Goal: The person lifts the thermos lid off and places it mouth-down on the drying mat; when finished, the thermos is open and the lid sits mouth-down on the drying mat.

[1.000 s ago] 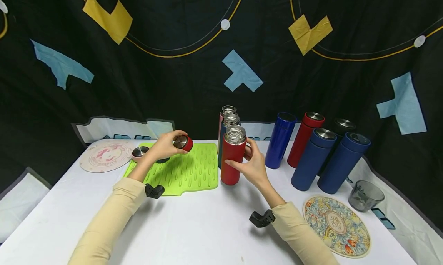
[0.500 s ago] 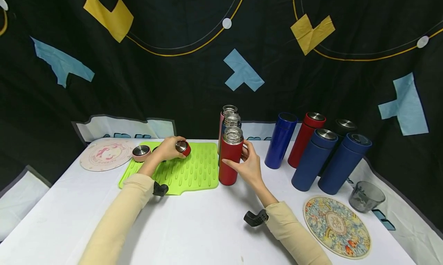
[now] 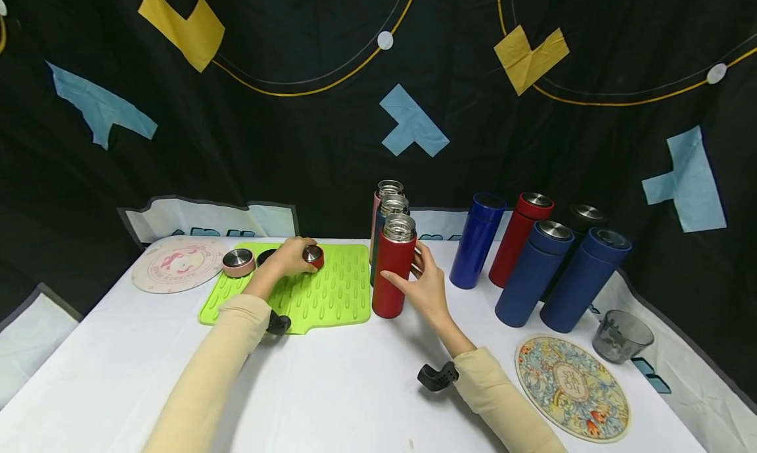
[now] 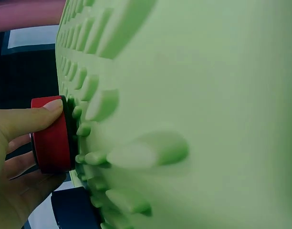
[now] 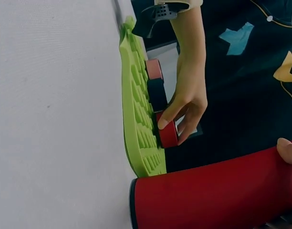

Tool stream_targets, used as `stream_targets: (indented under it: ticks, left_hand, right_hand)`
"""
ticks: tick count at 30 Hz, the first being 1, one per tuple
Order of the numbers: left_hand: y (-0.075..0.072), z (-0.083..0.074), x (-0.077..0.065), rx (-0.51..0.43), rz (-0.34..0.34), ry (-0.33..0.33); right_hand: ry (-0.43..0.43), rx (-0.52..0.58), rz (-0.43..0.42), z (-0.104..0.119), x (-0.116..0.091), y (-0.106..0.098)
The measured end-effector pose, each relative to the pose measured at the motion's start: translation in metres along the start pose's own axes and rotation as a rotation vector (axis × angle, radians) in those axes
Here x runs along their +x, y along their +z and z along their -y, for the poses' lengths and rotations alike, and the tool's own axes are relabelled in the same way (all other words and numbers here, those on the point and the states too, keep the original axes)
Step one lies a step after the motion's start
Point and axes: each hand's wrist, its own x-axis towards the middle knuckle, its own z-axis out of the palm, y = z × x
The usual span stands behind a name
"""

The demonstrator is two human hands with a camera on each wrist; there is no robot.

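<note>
My left hand (image 3: 290, 257) grips a red bottle lid (image 3: 313, 257) with a steel top, thumb on its near side. In the left wrist view the red lid (image 4: 52, 136) is right at the ridges of the green drying mat (image 4: 222, 86). A dark lid (image 4: 77, 209) sits beside it, partly hidden by my hand in the head view. Further left on the mat is a pink lid (image 3: 238, 262). My right hand (image 3: 427, 285) holds a lidless red thermos bottle (image 3: 393, 275), upright at the mat's right edge, thumb in front and fingers behind.
Behind the red bottle stand a lidless dark bottle (image 3: 393, 206) and a lidless pink bottle (image 3: 389, 188). Several capped bottles, including a glossy blue one (image 3: 478, 242), stand at right. A patterned round mat (image 3: 572, 388), a glass (image 3: 622, 336) and a pink round mat (image 3: 177, 264) lie outward.
My left hand has lowered the red lid onto the green mat, past the pink lid. The red bottle has shifted slightly left with my right hand on it.
</note>
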Motion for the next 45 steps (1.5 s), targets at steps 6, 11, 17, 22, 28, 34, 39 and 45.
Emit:
stream_targets:
  ticks: [6,11,17,22,28,34,39,45]
  left_hand:
    - [0.001,-0.002,-0.002,0.006,-0.005,-0.029]
    - [0.001,-0.002,-0.009,0.002,-0.037,-0.017]
    - [-0.008,-0.008,-0.030,-0.063,-0.118,0.033]
    - [-0.015,-0.014,-0.052,-0.079,-0.160,0.049]
    - [-0.018,-0.022,-0.077,-0.114,-0.195,0.072]
    - [-0.019,-0.027,-0.106,-0.115,-0.181,0.074]
    - [-0.021,-0.026,-0.127,-0.111,-0.146,0.095]
    - [-0.025,-0.020,-0.145,-0.101,-0.103,0.100]
  right_hand:
    - [-0.008,-0.009,0.050,0.000,-0.003,-0.007]
    - [-0.019,-0.016,0.068,0.011,-0.008,-0.022]
    - [-0.100,-0.053,-0.003,0.043,-0.018,-0.047]
    - [-0.097,-0.095,-0.083,0.048,-0.019,-0.064]
    - [-0.023,-0.096,-0.167,0.048,-0.014,-0.079]
    - [0.014,-0.093,-0.225,0.038,-0.006,-0.089]
    - [0.052,-0.083,-0.285,0.001,0.011,-0.095]
    - [0.117,-0.095,-0.355,-0.030,0.028,-0.099]
